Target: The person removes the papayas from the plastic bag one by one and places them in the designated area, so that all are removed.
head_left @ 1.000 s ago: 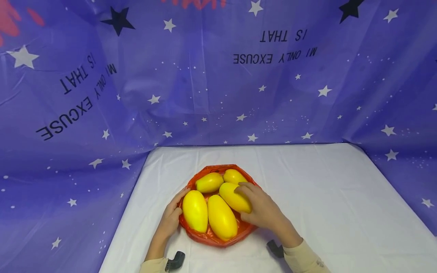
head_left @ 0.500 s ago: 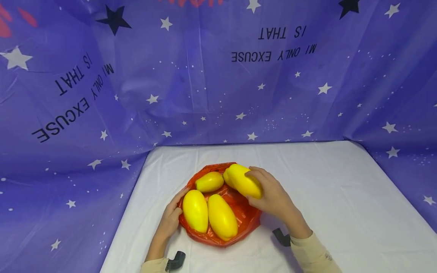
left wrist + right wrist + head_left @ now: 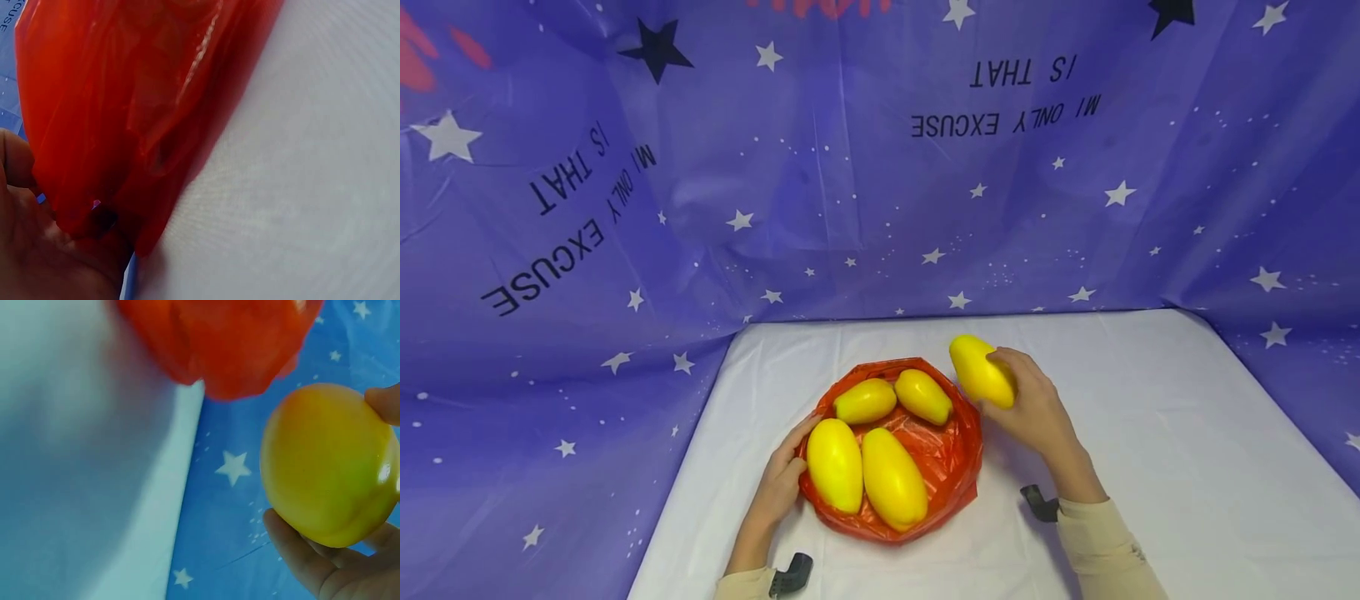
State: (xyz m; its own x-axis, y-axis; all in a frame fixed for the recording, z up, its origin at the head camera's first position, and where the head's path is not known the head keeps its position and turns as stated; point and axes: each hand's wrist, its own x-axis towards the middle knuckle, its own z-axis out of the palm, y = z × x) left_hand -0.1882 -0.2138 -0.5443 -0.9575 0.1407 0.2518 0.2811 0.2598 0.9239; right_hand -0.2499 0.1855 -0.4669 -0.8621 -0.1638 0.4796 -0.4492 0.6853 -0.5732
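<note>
One yellow fruit (image 3: 981,370) is gripped in the right hand (image 3: 1028,406), fingers and thumb curled round it, and is held clear of the worktop (image 3: 1150,433), just beside the right rim of the red bag (image 3: 955,467) and slightly behind it. In the right wrist view the same fruit (image 3: 328,464) is seen cupped from below by the fingers (image 3: 294,550), with the bag (image 3: 219,337) above and to the left of it.

Four more fruits are seen lying in the bag: two large ones side by side at the front (image 3: 834,463) (image 3: 893,477), touching along their lengths, and two smaller ones at the back (image 3: 865,401) (image 3: 922,396), ends close together.

The left hand (image 3: 784,478) is set against the left edge of the bag, fingers laid along the rim beside the front-left fruit. In the left wrist view red film (image 3: 125,112) is seen against the palm (image 3: 44,250); whether it is pinched or only touched cannot be told.

The bag is placed near the front middle of the white-covered worktop. A purple starred cloth (image 3: 850,183) with upside-down lettering is hung behind and to both sides. Cream sleeves (image 3: 1097,542) and black wrist mounts (image 3: 1041,503) are visible at the lower edge.
</note>
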